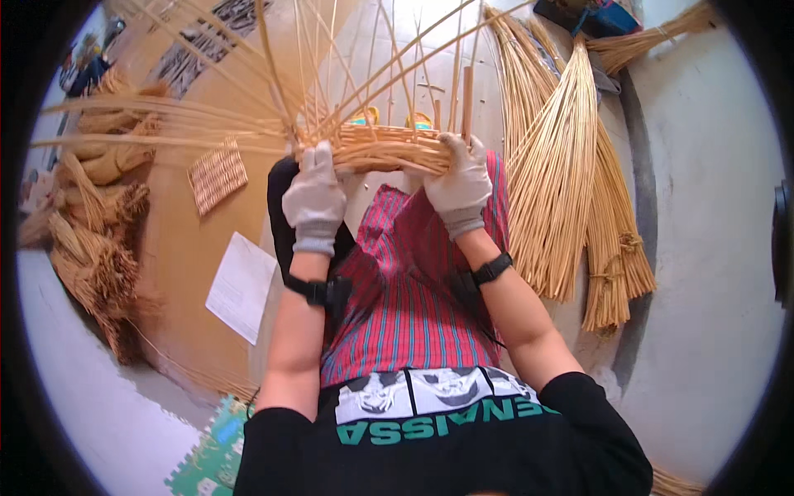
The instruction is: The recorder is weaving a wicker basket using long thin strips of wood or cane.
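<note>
A partly woven wicker basket [389, 155] is held above my lap, its long loose canes fanning out away from me and to the left. At the basket's left end, my left hand [315, 197], in a pale work glove, is closed on the woven band. My right hand [460, 183], gloved too, grips the right end, with fingers over the edge beside a thick upright stick [467, 103]. A striped red cloth [413, 289] covers my lap. The palm sides of both hands are hidden.
Long bundles of cane [558, 174] lie on the floor to the right. A woven square [217, 176] and a white paper sheet [241, 287] rest on a brown board [186, 273] at left. Beyond them are heaped fibre bundles [99, 240]. A foam mat [211, 455] shows at lower left.
</note>
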Motion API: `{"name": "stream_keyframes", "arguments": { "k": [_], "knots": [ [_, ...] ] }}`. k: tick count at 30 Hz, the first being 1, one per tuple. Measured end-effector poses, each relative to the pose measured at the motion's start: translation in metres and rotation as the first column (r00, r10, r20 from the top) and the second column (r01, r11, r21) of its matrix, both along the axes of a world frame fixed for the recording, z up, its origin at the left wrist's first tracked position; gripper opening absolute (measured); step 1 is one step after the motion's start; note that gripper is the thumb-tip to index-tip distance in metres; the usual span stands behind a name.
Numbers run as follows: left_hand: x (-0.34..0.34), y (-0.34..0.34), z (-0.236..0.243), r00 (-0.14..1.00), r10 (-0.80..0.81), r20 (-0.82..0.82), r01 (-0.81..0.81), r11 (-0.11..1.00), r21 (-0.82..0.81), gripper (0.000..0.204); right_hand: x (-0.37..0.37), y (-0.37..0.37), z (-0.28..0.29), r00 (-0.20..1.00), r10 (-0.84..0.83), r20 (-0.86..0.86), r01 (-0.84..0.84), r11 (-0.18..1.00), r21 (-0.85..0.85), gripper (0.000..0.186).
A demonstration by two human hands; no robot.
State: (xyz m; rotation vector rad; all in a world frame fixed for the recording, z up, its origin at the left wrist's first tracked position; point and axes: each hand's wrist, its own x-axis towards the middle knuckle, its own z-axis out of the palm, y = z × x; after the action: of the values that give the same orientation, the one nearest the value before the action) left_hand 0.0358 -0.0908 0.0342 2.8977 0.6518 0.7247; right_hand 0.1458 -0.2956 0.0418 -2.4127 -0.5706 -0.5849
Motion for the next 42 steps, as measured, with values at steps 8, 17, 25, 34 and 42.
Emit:
{"name": "stream_keyframes", "arguments": {
  "k": [8,17,25,34,42],
  "knots": [
    [-0.024,-0.003,0.004,0.977,-0.212,-0.035,0.21,0.977,-0.039,0.052,0.001,-0.033,0.009,0.987,0.146,0.068,-0.15,0.987,0.054,0.078],
    [-0.03,-0.026,0.026,0.953,-0.293,-0.081,0.282,0.95,-0.132,0.054,-0.004,-0.06,0.001,0.97,0.194,-0.149,-0.201,0.979,-0.032,0.07],
    [0.059,-0.033,0.055,0.973,-0.065,0.223,0.144,0.922,-0.36,0.055,0.045,-0.039,0.054,0.877,0.285,-0.386,-0.038,0.843,0.537,0.056],
    [0.072,-0.015,0.019,0.993,-0.069,0.099,0.12,0.589,-0.799,0.071,0.16,0.166,0.102,0.893,0.451,-0.015,-0.447,0.889,0.104,0.029],
    [0.033,-0.068,0.046,0.811,-0.569,-0.136,0.56,0.823,-0.095,0.097,0.128,0.056,0.105,0.79,0.521,0.323,-0.544,0.839,-0.023,0.039]
  ]
}}
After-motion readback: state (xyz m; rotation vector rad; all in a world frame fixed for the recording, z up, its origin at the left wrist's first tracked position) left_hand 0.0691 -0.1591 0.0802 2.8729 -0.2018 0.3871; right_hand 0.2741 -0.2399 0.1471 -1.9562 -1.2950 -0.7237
